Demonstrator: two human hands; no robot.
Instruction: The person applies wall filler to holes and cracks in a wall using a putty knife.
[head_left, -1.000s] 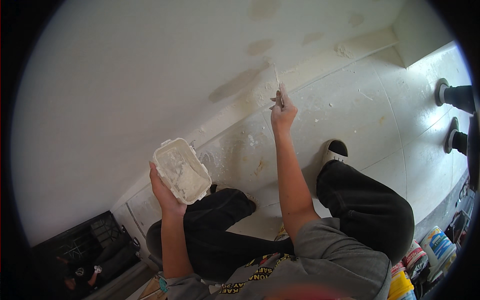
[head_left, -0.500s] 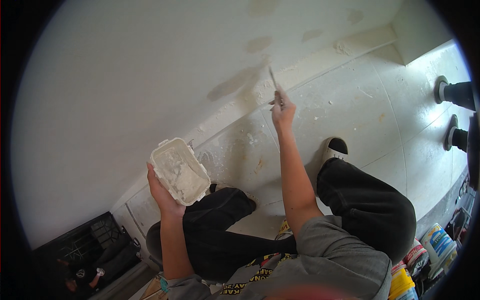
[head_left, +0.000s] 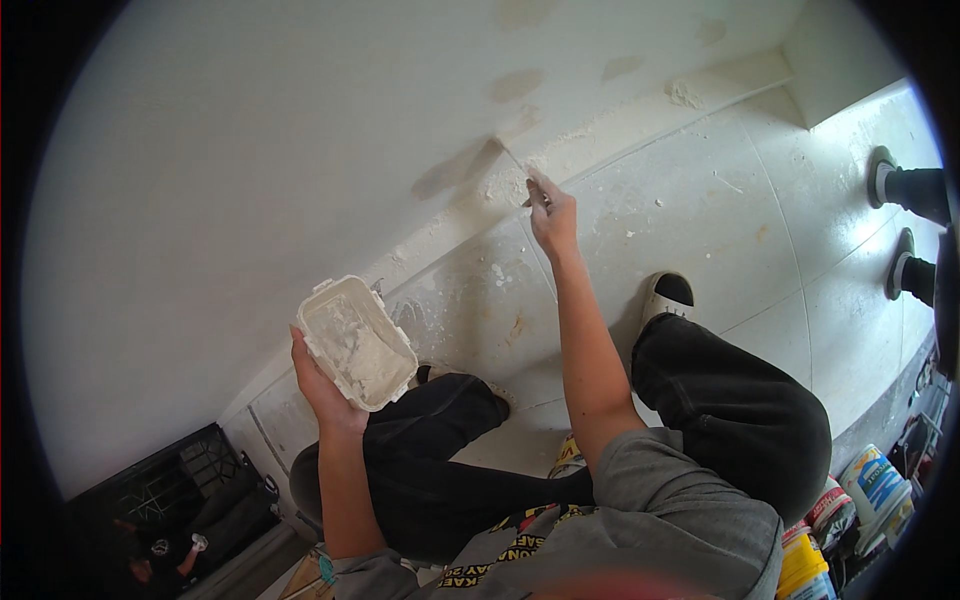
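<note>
My left hand [head_left: 325, 390] grips a cream plastic tub [head_left: 356, 342] with pale filler smeared inside. My right hand [head_left: 550, 218], its fingers coated in white, is closed on a thin putty knife [head_left: 512, 152], whose far end lies at the white wall [head_left: 250, 180] beside brownish-grey patches [head_left: 450, 170]. Below the patches, the wall's skirting ledge [head_left: 630, 120] has pale crumbs and smears along it.
Another person's feet [head_left: 880, 180] stand at the right edge on the tiled floor [head_left: 760, 260], which has splatters. Buckets [head_left: 875, 490] cluster at lower right. My knees are bent beneath me. A dark framed opening or panel [head_left: 160, 480] is at lower left.
My right hand and the knife have moved left along the wall, the blade tilting further leftward. My left hand and the tub have shifted slightly left.
</note>
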